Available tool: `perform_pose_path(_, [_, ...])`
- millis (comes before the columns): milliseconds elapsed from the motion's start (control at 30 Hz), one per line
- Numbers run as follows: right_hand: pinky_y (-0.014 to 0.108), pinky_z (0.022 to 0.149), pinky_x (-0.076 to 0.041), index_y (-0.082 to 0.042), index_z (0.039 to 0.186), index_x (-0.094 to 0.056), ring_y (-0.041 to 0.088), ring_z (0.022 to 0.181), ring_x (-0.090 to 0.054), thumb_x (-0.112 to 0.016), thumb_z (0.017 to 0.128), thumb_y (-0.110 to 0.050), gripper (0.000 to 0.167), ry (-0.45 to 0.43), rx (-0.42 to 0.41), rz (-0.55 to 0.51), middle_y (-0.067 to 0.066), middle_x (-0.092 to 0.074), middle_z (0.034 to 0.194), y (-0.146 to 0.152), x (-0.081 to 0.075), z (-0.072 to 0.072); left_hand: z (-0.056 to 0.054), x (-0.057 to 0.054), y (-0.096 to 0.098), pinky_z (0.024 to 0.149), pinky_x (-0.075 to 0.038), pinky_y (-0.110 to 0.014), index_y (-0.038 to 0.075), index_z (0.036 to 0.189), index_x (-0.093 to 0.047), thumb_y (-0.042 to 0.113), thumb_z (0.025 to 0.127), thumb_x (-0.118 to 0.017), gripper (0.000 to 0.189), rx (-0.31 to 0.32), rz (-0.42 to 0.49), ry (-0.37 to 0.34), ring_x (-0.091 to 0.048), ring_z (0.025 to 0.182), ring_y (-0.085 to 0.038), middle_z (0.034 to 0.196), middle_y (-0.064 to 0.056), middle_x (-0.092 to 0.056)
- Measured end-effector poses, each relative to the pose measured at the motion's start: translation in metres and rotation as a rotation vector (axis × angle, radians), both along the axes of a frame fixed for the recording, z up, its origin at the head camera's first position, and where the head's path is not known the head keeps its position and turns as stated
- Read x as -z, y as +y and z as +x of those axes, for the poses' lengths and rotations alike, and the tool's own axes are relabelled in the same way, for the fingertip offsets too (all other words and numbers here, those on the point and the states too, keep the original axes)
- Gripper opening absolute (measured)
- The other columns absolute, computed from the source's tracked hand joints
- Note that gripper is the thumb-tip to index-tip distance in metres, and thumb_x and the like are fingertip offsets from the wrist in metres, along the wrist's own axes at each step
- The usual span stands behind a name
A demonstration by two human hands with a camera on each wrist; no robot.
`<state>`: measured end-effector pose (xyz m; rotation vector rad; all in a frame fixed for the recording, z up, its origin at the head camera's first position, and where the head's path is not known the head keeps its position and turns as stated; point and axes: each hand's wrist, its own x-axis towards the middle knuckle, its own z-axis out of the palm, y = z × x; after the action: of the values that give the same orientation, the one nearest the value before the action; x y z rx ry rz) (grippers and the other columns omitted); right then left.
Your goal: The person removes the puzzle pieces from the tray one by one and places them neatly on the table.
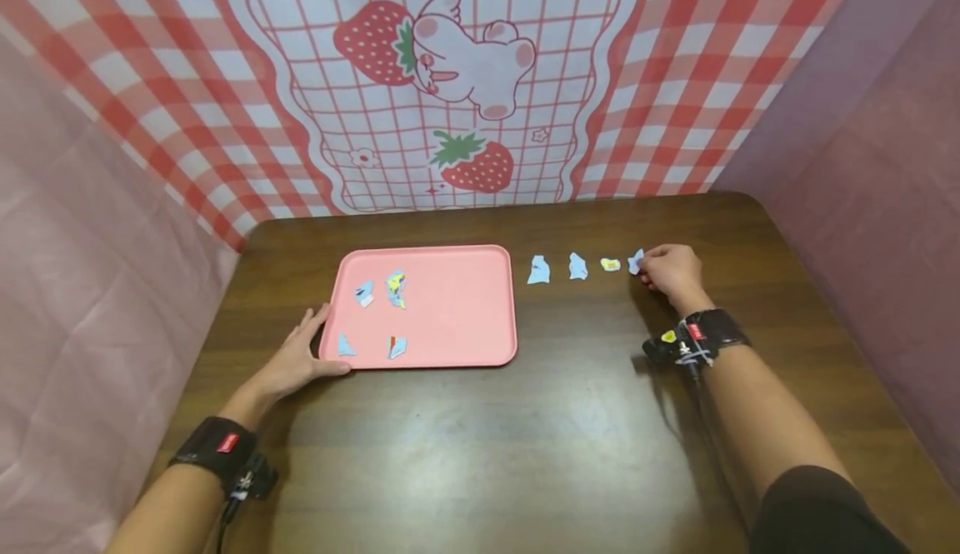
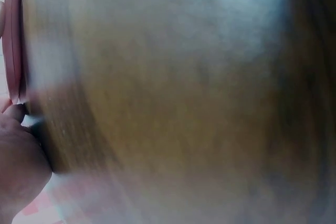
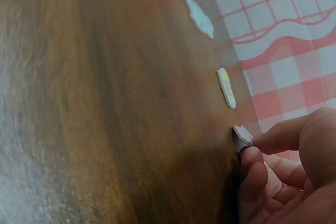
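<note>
My right hand (image 1: 672, 272) pinches a small pale-blue torn paper piece (image 1: 636, 262) between thumb and fingers, at the right end of a row. In the right wrist view that piece (image 3: 242, 136) sits at the fingertips, close over the table. The row holds a yellow-and-white piece (image 1: 611, 264) and two light-blue pieces, one in the middle (image 1: 577, 267) and one at the left (image 1: 538, 270). My left hand (image 1: 294, 361) rests against the near left corner of a pink tray (image 1: 457, 312), fingers spread along its left side and thumb at its front edge.
On the tray lie a blue-and-white piece (image 1: 364, 293), a yellow-patterned piece (image 1: 396, 288), a light-blue piece (image 1: 346, 345) and a red-and-blue piece (image 1: 397, 346). Everything stands on a brown wooden table (image 1: 570, 454). A checked strawberry cloth (image 1: 465, 79) hangs behind it.
</note>
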<state>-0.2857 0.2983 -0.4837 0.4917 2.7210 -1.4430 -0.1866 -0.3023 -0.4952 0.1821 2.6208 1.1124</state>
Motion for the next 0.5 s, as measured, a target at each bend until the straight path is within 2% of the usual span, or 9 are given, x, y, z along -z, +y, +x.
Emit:
perform_pose_path(100, [0.022,0.051,-0.050,0.007,0.108,-0.071,0.002,0.050,-0.058,-0.066,0.091,-0.015,0.028,0.015,-0.004,0.122,-0.008,-0.064,0.058,-0.0009,-0.0018,0.0002,0.0003,-0.0002,0.0002,0.111,-0.004,-0.074,0.005,0.162,-0.015,0.033,0.076,-0.089,0.117,-0.003,0.000,0.002,0.005,0.148,-0.055,0.165,-0.028,-0.003])
perform_pose_path(200, [0.024,0.053,-0.046,0.004,0.105,-0.073,0.003,0.049,-0.058,-0.067,0.091,-0.018,0.027,0.024,-0.001,0.196,-0.007,-0.065,0.058,-0.0013,-0.0029,0.0005,0.0005,-0.0004,0.0000,0.111,-0.004,-0.074,0.005,0.162,-0.014,0.033,0.076,-0.089,0.117,-0.004,0.000,0.001,0.004,0.148,-0.053,0.165,-0.027,-0.004])
perform_pose_path(367, [0.024,0.051,-0.046,0.005,0.103,-0.072,0.004,0.049,-0.058,-0.068,0.091,-0.018,0.026,0.025,0.005,0.204,-0.005,-0.066,0.061,-0.0015,-0.0012,0.0006,0.0002,0.0001,-0.0004,0.111,-0.004,-0.073,0.004,0.162,-0.014,0.033,0.076,-0.089,0.118,-0.001,-0.004,0.000,0.005,0.149,-0.051,0.165,-0.028,-0.006])
perform_pose_path(500, [0.023,0.050,-0.047,0.004,0.104,-0.073,0.004,0.049,-0.057,-0.068,0.091,-0.018,0.026,0.030,0.019,0.214,-0.001,-0.068,0.066,-0.0016,0.0027,0.0002,-0.0007,0.0003,-0.0005,0.110,-0.004,-0.074,0.005,0.162,-0.013,0.034,0.077,-0.089,0.118,-0.003,-0.007,-0.012,0.006,0.148,-0.054,0.165,-0.028,-0.003])
